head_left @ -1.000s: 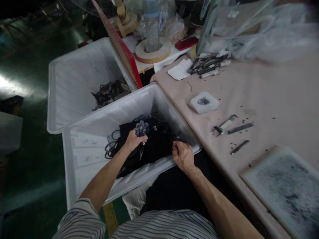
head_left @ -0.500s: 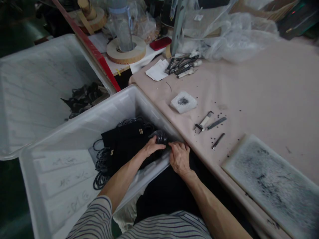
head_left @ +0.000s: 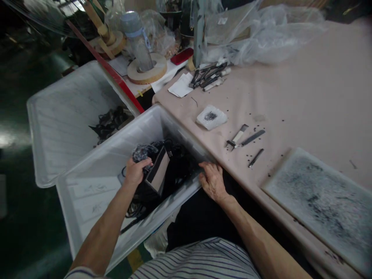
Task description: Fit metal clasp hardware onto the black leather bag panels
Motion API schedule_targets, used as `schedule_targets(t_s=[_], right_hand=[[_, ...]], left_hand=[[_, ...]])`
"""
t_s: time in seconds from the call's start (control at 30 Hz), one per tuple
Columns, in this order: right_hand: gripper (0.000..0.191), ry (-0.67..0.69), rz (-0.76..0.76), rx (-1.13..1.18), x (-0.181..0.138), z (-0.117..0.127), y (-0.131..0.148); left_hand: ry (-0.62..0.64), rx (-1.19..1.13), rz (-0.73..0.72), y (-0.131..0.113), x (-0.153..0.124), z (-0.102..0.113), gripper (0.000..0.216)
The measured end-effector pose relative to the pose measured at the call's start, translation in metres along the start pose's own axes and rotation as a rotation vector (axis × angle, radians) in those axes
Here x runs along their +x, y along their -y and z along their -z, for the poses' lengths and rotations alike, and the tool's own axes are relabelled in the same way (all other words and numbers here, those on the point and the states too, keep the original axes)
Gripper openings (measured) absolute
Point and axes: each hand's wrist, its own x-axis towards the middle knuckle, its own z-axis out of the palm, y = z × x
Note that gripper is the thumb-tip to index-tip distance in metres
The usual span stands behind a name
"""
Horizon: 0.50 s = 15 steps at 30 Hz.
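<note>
My left hand (head_left: 135, 171) is closed on a crumpled clear plastic wrapper (head_left: 142, 151) and on the edge of a black bag (head_left: 158, 174), which is tilted up so its pale inner side shows. The bag lies inside the near white plastic bin (head_left: 87, 186) with other black bags and coiled black straps (head_left: 133, 211). My right hand (head_left: 212, 180) rests on the bin's near right rim, fingers curled over the edge; whether it holds anything I cannot see.
A second white bin (head_left: 58, 116) with black scraps stands behind. The pink worktable (head_left: 290, 97) carries small metal tools (head_left: 244, 139), a white pad (head_left: 211, 117), a speckled grey board (head_left: 319, 197), clear plastic sheeting (head_left: 261, 35), a tape roll with a bottle (head_left: 147, 68).
My left hand moved left and lifted one bag's edge with the wrapper, baring its pale inner side. My right hand stayed at the bin's rim. The view shifted slightly.
</note>
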Motion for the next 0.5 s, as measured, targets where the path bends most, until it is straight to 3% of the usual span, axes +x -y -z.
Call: schedule_targets(t_s=[0.1,0.27,0.37,0.5], right_hand=[[0.043,0.045,0.059,0.11,-0.009,-0.01,0.028],[0.096,0.158,0.18,0.331,-0.016,-0.036,0.112],[0.119,0.131,0.228,0.343,-0.004,-0.038,0.157],[0.13,-0.063,0.311,0.345,0.02,-0.021,0.189]], left_hand=[[-0.208,-0.03,-0.184,-0.063,-0.027,0.025,0.032],[-0.513,-0.014,-0.519,-0.154,-0.084,0.024,0.032],[-0.579,-0.049,-0.624,-0.197,-0.118,0.018,0.026],[-0.53,-0.062,-0.682,-0.233,-0.153,0.002,0.019]])
